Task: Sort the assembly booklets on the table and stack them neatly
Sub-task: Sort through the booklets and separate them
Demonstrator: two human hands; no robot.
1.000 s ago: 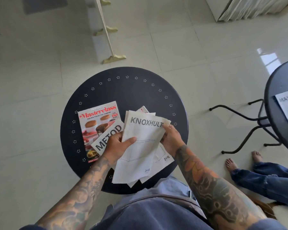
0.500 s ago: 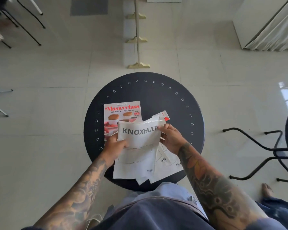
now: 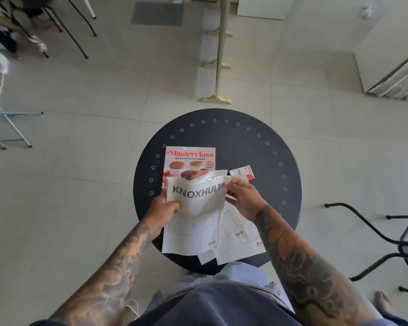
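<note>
A white KNOXHULT booklet (image 3: 193, 220) tops a bundle of white assembly booklets over the near half of the round black table (image 3: 245, 147). My left hand (image 3: 161, 209) grips the bundle's left edge. My right hand (image 3: 241, 196) pinches its top right corner, and the top edge is bent. More white booklets (image 3: 243, 241) fan out beneath on the right. A red Masterclass cookbook (image 3: 190, 161) lies flat on the table behind the bundle, partly covered by it. A small booklet with a red corner (image 3: 243, 174) pokes out behind my right hand.
A black metal chair frame (image 3: 391, 241) stands to the right of the table. A wooden partition on gold feet (image 3: 219, 67) rises beyond the table. Another person and chair legs (image 3: 21, 27) are at the far left. A bare foot (image 3: 381, 302) rests at the lower right.
The METOD booklet seen to the left of the bundle is now out of sight behind the KNOXHULT booklet. Both hands have squared the bundle up. The view has tilted and shifted left.
</note>
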